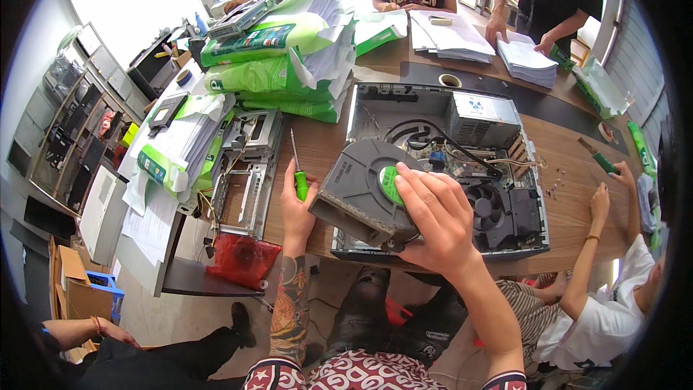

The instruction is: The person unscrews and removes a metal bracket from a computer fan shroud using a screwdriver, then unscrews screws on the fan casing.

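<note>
a long brown wooden table (325, 148) fills the middle of the view, seen from above by a person seated at its near edge. on it, just right of centre, lies an open grey computer case (440, 173) with its side off, showing a black round fan (487, 202) at 4 o'clock inside it, a silver power supply box (482, 119) at 1 o'clock and black cables (433, 137) looping across the board. at 10 o'clock from the case sit stacked green and white paper packs (281, 65), and at 9 o'clock a bare metal drive cage (245, 173) rests at the table's left edge. white paper stacks (451, 36) lie at the far side, at 12 o'clock, where other people stand.

the right hand (437, 220) is clamped around a dark grey snail-shaped blower fan (368, 191) with a green round label, fingers spread over its top and thumb under its near edge, holding it tilted above the front left corner of the case. the left hand (297, 206), at 9 o'clock from the blower and just beside it, is closed around the green handle of a screwdriver (297, 170), whose shaft points away toward 12 o'clock over the table. at 3 o'clock, another person's hand (599, 198) rests on the table edge.
</note>
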Motion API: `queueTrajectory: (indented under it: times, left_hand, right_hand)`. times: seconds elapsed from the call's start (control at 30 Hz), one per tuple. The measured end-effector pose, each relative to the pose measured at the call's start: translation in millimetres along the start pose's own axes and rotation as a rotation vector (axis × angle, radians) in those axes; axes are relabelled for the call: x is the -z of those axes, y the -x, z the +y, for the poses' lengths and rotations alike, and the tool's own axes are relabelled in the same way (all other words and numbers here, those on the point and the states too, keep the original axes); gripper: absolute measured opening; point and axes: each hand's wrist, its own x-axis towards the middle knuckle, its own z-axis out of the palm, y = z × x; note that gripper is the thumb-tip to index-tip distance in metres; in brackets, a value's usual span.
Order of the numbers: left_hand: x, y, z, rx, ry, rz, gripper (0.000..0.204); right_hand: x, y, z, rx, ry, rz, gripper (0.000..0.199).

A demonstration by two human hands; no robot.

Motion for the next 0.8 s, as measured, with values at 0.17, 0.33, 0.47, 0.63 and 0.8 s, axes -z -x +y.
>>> queueTrajectory:
  times: [0.17,0.33,0.47,0.63,0.8]
  left_hand:
    - [3.4,-0.4,-7.3,-0.082,-0.087,0.038,0.06]
    - [2.3,0.6,-2.2,-0.2,-0.333,0.035,0.059]
    - [2.0,1.1,2.5,-0.209,-0.359,0.035,0.058]
    - [2.7,1.2,3.7,-0.296,-0.519,0.03,0.059]
    - [1.1,2.2,2.2,-0.213,-0.343,0.004,0.057]
  right_hand:
    - [1.4,-2.4,-4.2,-0.001,0.005,-0.023,0.07]
    - [0.8,-0.8,-2.9,0.015,0.036,-0.024,0.071]
    - [-0.5,0.4,-2.8,0.006,0.032,-0.037,0.07]
    - [1.1,-0.3,-3.5,0.02,0.056,-0.046,0.072]
    - [0.1,0.8,-4.4,-0.006,0.023,-0.044,0.074]
